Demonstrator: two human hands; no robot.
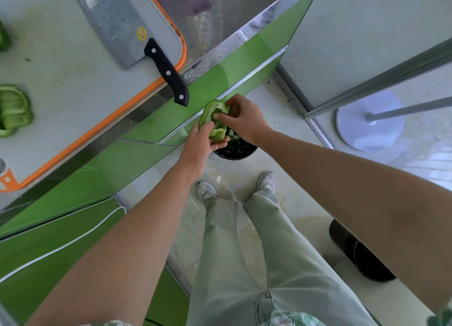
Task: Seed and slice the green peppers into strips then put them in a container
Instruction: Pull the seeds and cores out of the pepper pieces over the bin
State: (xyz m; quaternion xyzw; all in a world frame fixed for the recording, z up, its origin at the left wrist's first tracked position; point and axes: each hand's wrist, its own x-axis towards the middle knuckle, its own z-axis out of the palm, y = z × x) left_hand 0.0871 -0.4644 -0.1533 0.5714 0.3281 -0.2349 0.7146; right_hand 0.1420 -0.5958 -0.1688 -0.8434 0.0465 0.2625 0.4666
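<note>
Left hand [199,142] cups a halved pepper [209,114] from beneath, fingers curled round its lower end. Right hand [244,120] reaches into the cavity, thumb and fingertips bent, pinching the pale inner flesh. The pepper is held above a black bin [236,152] on the floor. Far left, cut pieces [14,110] and a cleaver [117,24] lie on the board [73,81].

No text can be read: the round yellow-and-red sticker [141,34] on the cleaver [115,24] blade is too blurred.
</note>
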